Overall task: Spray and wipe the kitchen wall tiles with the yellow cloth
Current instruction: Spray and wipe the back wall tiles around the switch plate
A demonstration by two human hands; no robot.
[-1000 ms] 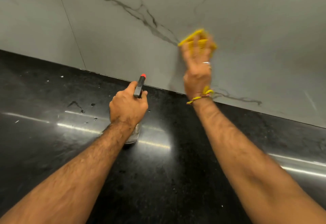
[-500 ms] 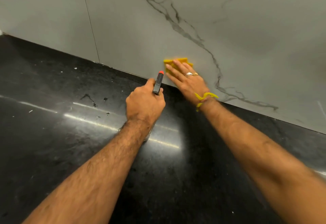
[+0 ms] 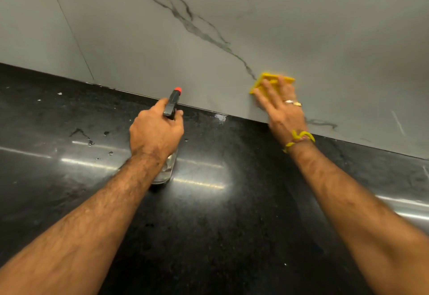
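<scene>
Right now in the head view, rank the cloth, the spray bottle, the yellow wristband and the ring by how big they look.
1. Spray bottle, though the left hand hides much of it
2. Cloth, partly under the right hand; close to the bottle, so unsure
3. Wristband
4. Ring

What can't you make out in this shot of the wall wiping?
Head view only:
- Spray bottle: label and trigger hidden by left hand.
- Cloth: mostly under right hand, edges motion-blurred.
- Wall: wetness unclear; cut off by top edge.
- Counter specks: too small.
</scene>
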